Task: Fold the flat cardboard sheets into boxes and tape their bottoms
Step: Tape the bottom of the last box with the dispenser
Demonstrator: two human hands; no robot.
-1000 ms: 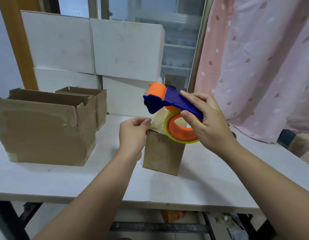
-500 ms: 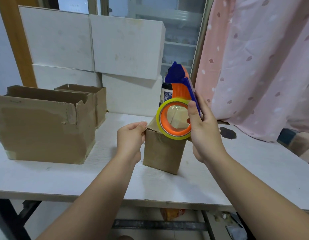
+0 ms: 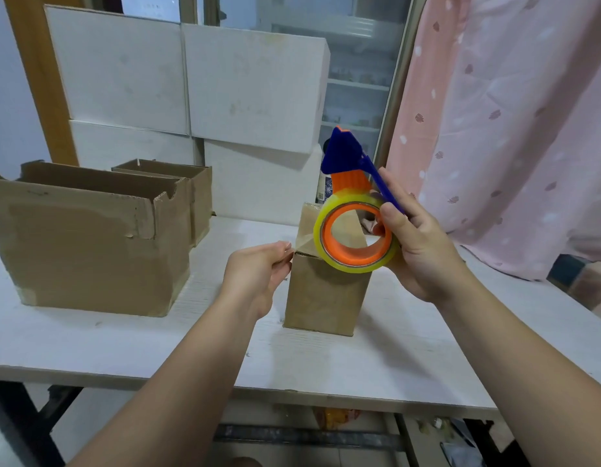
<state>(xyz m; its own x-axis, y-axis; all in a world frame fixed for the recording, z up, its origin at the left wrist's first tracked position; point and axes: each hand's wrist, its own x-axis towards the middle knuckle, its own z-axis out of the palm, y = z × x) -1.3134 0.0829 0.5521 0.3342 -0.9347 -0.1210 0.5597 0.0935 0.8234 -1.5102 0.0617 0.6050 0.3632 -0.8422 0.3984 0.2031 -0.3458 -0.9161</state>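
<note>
White tabletop (image 3: 90, 345) ran across the view, backed by stacked white cartons (image 3: 251, 89) and a glass door, with a pink curtain (image 3: 511, 129) hanging at the right. Two open brown boxes (image 3: 83, 251) stood at the table's left. Near the middle stood the small cardboard box (image 3: 322, 298), upright, with clear tape across its top. The left hand (image 3: 255, 278) pinched its upper left corner. The right hand (image 3: 423, 254) gripped the tape dispenser (image 3: 351, 182), held just above the box with its blue head pointing up.
</note>
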